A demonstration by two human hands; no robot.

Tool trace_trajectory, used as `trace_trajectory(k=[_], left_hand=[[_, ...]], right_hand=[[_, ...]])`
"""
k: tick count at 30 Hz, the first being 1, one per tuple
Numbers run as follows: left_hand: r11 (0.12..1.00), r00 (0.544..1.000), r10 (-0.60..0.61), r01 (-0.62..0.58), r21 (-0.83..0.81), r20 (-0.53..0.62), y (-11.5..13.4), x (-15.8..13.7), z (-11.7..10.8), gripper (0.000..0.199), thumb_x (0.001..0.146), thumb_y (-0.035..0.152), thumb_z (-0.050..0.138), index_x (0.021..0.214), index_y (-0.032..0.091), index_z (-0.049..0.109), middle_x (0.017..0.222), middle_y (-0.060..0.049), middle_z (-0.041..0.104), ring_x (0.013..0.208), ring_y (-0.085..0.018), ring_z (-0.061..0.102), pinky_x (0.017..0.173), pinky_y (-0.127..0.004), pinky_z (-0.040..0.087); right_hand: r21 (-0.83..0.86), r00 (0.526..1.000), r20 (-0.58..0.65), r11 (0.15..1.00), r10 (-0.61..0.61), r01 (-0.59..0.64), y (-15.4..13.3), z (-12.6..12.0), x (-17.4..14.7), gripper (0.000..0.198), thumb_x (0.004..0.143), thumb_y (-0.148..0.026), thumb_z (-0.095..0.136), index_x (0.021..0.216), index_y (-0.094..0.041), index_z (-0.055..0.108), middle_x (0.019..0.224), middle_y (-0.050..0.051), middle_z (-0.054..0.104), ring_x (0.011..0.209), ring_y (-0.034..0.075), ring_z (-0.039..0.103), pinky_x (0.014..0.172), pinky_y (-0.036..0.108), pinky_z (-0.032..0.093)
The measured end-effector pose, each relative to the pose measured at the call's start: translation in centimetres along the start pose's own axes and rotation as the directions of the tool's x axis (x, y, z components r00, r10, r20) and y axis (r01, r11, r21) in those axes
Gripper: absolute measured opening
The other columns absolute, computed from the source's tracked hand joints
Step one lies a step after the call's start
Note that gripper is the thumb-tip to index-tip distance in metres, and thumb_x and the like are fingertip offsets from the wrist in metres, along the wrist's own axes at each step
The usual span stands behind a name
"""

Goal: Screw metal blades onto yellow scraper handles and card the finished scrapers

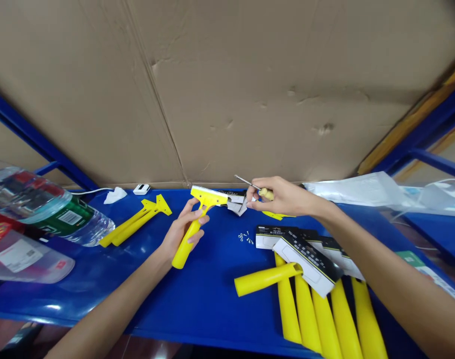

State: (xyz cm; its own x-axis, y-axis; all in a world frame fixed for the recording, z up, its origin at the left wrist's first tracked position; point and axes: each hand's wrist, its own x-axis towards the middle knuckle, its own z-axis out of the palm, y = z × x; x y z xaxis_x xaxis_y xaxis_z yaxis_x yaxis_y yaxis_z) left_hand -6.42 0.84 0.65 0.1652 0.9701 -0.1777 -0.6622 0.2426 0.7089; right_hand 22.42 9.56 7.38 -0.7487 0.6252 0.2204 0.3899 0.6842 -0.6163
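My left hand (175,234) is wrapped round the handle of a yellow scraper (186,247), its wide head tilted up. In my right hand (287,195) is a small screwdriver (266,194) with a pale yellow handle; its thin shaft points up and left. Just beneath the right fingertips lies a greyish-white flat piece (235,207); I cannot tell whether they touch it. Several tiny screws and nuts (245,238) are scattered on the blue table (197,309) between the hands. Two more yellow scrapers (137,222) lie to the left.
At the right lie several yellow tubular handles (310,314), one crosswise (263,280), with black-and-white boxes (306,262) over them. A large water bottle (63,214) and a clear plastic container (29,257) occupy the left. Cardboard (250,99) walls the back; a plastic bag (347,190) lies at the right rear.
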Motion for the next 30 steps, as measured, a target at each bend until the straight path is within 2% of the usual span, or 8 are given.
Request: trace_trajectory(k=[2,4,10,17,25,30], left_hand=[[0.998,1.0,-0.024,0.024,0.059,-0.006,-0.3,-0.2,0.4,0.046,0.085,0.012,0.078,0.118,0.028,0.051,0.102,-0.001,0.056,0.059,-0.006,0.056,0.031,-0.01,0.034],[0.989,0.998,-0.07,0.069,0.133,0.002,-0.8,-0.3,0.5,0.048,0.085,0.016,0.081,0.12,0.028,0.05,0.095,0.002,0.055,0.054,-0.006,0.054,0.031,-0.012,0.035],[0.957,0.989,-0.12,0.094,0.275,0.082,-2.0,-0.3,0.5,0.052,0.085,0.025,0.084,0.122,0.027,0.047,0.082,0.004,0.059,0.045,-0.006,0.048,0.032,-0.013,0.036],[0.948,0.987,-0.131,0.097,0.304,0.095,-2.3,-0.3,0.4,0.054,0.082,0.028,0.087,0.119,0.027,0.047,0.074,0.005,0.062,0.039,-0.006,0.046,0.032,-0.014,0.034],[0.943,0.984,-0.133,0.087,0.322,0.123,-2.5,-0.3,0.2,0.052,0.082,0.028,0.086,0.118,0.027,0.048,0.075,0.003,0.065,0.039,-0.008,0.047,0.031,-0.015,0.034],[0.942,0.98,-0.16,0.115,0.317,0.121,-2.0,-0.4,0.5,0.051,0.082,0.028,0.086,0.115,0.027,0.047,0.072,0.005,0.062,0.037,-0.006,0.044,0.031,-0.014,0.032]], right_hand=[[-0.036,0.993,-0.107,0.998,-0.049,0.045,-1.0,0.4,0.0,0.01,0.094,-0.028,0.07,0.091,-0.018,0.071,0.092,0.003,0.072,0.079,0.016,0.061,0.072,0.029,0.043],[-0.074,0.985,-0.141,0.993,-0.097,0.087,-1.6,1.2,0.2,0.006,0.092,-0.024,0.071,0.09,-0.018,0.07,0.091,0.003,0.07,0.077,0.015,0.059,0.072,0.029,0.042],[-0.164,0.995,-0.003,0.982,-0.098,0.097,-1.7,3.6,0.7,0.003,0.094,-0.018,0.067,0.092,-0.017,0.069,0.096,0.005,0.07,0.081,0.017,0.062,0.075,0.03,0.042],[-0.132,0.998,0.056,0.991,-0.008,0.016,-2.1,3.7,0.7,0.005,0.095,-0.018,0.072,0.091,-0.018,0.071,0.099,0.004,0.074,0.082,0.017,0.063,0.076,0.029,0.042],[-0.069,0.994,0.032,0.992,0.107,-0.105,-2.1,4.0,0.9,0.012,0.092,-0.026,0.079,0.083,-0.019,0.072,0.086,0.001,0.073,0.073,0.015,0.059,0.069,0.03,0.038],[0.094,0.964,-0.02,0.961,0.264,-0.261,-1.0,4.3,1.2,0.027,0.079,-0.039,0.09,0.08,-0.02,0.07,0.078,-0.003,0.067,0.07,0.014,0.053,0.065,0.029,0.036]])
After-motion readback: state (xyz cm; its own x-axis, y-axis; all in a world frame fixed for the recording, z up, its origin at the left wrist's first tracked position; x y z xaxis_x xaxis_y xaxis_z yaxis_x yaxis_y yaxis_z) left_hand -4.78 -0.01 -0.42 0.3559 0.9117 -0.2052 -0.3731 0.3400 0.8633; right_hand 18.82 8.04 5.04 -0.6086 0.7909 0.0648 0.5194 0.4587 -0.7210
